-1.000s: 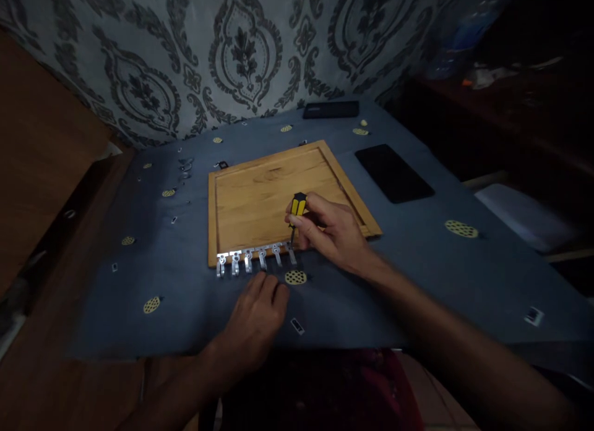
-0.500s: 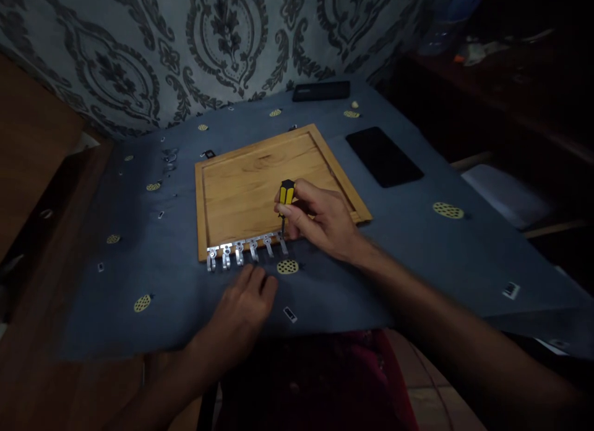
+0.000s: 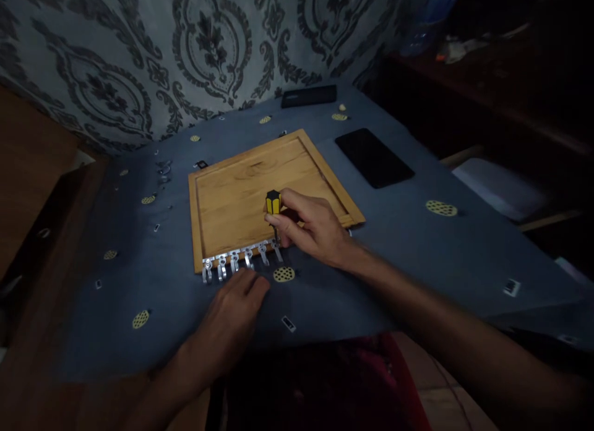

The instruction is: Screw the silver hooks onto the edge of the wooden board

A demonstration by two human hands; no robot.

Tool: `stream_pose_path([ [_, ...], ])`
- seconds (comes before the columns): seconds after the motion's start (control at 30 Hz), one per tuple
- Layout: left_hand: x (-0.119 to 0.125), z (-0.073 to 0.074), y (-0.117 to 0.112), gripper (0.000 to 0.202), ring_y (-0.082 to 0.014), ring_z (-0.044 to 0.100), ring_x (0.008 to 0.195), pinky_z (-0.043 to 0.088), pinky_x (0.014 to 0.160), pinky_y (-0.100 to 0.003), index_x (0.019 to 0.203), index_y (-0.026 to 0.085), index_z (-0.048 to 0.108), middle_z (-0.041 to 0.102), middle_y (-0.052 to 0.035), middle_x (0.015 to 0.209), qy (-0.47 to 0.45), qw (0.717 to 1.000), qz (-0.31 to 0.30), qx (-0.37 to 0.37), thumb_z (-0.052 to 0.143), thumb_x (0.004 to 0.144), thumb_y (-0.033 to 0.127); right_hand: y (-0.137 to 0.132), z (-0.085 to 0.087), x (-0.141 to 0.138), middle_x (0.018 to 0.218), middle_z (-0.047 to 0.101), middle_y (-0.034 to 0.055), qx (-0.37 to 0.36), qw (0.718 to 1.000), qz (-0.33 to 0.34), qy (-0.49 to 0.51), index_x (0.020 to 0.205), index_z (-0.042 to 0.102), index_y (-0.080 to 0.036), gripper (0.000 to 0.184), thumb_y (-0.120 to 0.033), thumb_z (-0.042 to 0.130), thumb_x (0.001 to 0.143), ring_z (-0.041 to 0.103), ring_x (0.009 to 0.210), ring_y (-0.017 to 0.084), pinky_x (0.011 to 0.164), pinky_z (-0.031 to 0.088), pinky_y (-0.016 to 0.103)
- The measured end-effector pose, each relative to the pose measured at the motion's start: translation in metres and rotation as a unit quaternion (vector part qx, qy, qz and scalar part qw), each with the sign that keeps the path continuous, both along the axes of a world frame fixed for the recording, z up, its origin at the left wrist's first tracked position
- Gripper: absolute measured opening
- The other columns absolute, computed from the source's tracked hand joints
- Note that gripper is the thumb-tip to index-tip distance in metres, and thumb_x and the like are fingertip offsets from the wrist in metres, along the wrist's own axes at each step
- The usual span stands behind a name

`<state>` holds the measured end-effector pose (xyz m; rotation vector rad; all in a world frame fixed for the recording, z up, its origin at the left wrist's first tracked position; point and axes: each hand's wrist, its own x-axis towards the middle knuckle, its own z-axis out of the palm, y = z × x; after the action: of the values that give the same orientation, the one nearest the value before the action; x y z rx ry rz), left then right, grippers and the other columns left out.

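Observation:
My right hand (image 3: 310, 224) grips a small screwdriver (image 3: 273, 202) with a yellow and black handle. It stands upright, its shaft pointing down at the rightmost metal hook (image 3: 277, 251). That hook belongs to a silver rack (image 3: 234, 260) of several hooks along the near edge of a framed wooden panel (image 3: 255, 177), which lies flat on the table. The screwdriver's tip and any screw under it are too small to make out. My left hand (image 3: 236, 307) rests on the cloth just in front of the hooks, fingers curled in; nothing shows in it.
A blue patterned tablecloth (image 3: 380, 245) covers the table. To the panel's right lies a flat black tablet-like slab (image 3: 374, 157); a black phone (image 3: 309, 96) is at the back by the wall. Small shiny metal pieces (image 3: 163, 171) lie to the left.
The view has shifted slightly, so everything sits a little further left and mostly lower. The right hand stays with the screwdriver at the same hook; the left hand stays before the rack.

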<state>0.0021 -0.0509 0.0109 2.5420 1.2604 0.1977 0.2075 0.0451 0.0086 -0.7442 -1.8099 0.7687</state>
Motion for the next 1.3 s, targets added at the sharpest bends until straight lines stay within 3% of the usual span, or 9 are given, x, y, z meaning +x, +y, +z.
stream_pose_path([
  [0.2, -0.008, 0.004, 0.004, 0.018, -0.0174, 0.062, 0.08, 0.051, 0.071, -0.029, 0.103, 0.021, 0.06, 0.063, -0.0022, 0.089, -0.047, 0.998, 0.031, 0.003, 0.044, 0.102, 0.012, -0.001, 0.0, 0.0, 0.065, 0.05, -0.0039, -0.004, 1.0, -0.001, -0.003, 0.078, 0.042, -0.025, 0.027, -0.034, 0.052, 0.102, 0.048, 0.058, 0.012, 0.053, 0.04, 0.027],
  [0.37, -0.005, 0.006, 0.003, 0.027, -0.0227, 0.062, 0.089, 0.054, 0.077, -0.034, 0.112, 0.015, 0.061, 0.067, -0.0093, 0.103, 0.084, 0.986, -0.091, 0.114, 0.048, 0.092, 0.002, -0.002, 0.0, -0.001, 0.065, 0.05, -0.0042, -0.013, 1.0, -0.003, 0.001, 0.08, 0.044, -0.025, 0.026, -0.035, 0.052, 0.102, 0.049, 0.057, 0.012, 0.052, 0.04, 0.027],
  [0.57, 0.005, 0.007, 0.003, 0.019, -0.0232, 0.06, 0.08, 0.052, 0.065, -0.032, 0.092, 0.014, 0.064, 0.067, -0.0103, 0.09, 0.215, 0.943, -0.195, 0.16, 0.051, 0.087, 0.001, -0.001, -0.001, -0.002, 0.064, 0.049, -0.0062, -0.007, 1.0, 0.008, 0.019, 0.08, 0.045, -0.024, 0.024, -0.033, 0.054, 0.101, 0.05, 0.053, 0.011, 0.052, 0.038, 0.026],
  [0.93, 0.022, 0.004, -0.003, 0.026, -0.0212, 0.053, 0.062, 0.04, 0.052, -0.032, 0.073, 0.015, 0.063, 0.061, -0.0099, 0.069, 0.285, 0.91, -0.25, 0.169, 0.044, 0.087, 0.002, 0.0, -0.001, -0.002, 0.063, 0.049, -0.0074, -0.013, 0.999, 0.015, 0.029, 0.08, 0.044, -0.022, 0.024, -0.03, 0.054, 0.101, 0.05, 0.049, 0.008, 0.049, 0.038, 0.024],
  [1.1, 0.019, 0.019, 0.007, 0.011, -0.0199, 0.059, 0.061, 0.043, 0.051, -0.03, 0.076, 0.016, 0.06, 0.063, -0.0063, 0.071, 0.218, 0.93, -0.241, 0.17, 0.06, 0.083, 0.008, 0.0, 0.0, -0.002, 0.064, 0.046, -0.0069, 0.011, 1.0, 0.008, 0.02, 0.079, 0.043, -0.022, 0.025, -0.028, 0.054, 0.101, 0.046, 0.054, 0.009, 0.053, 0.036, 0.024],
  [1.17, 0.015, 0.032, 0.016, 0.011, -0.0191, 0.061, 0.062, 0.044, 0.051, -0.029, 0.08, 0.018, 0.06, 0.065, -0.0039, 0.074, 0.152, 0.957, -0.207, 0.134, 0.061, 0.083, 0.007, 0.0, 0.0, -0.001, 0.065, 0.046, -0.0065, 0.014, 1.0, 0.01, 0.02, 0.079, 0.042, -0.022, 0.025, -0.027, 0.054, 0.101, 0.045, 0.057, 0.01, 0.054, 0.036, 0.024],
  [1.3, 0.007, 0.051, 0.041, 0.017, -0.0128, 0.064, 0.066, 0.048, 0.058, -0.022, 0.087, 0.019, 0.065, 0.067, -0.0004, 0.078, -0.061, 0.995, -0.069, 0.041, 0.053, 0.092, 0.008, 0.0, 0.001, 0.0, 0.068, 0.044, -0.0058, 0.017, 0.999, 0.014, 0.028, 0.079, 0.04, -0.023, 0.026, -0.026, 0.054, 0.101, 0.044, 0.061, 0.01, 0.057, 0.036, 0.024],
])
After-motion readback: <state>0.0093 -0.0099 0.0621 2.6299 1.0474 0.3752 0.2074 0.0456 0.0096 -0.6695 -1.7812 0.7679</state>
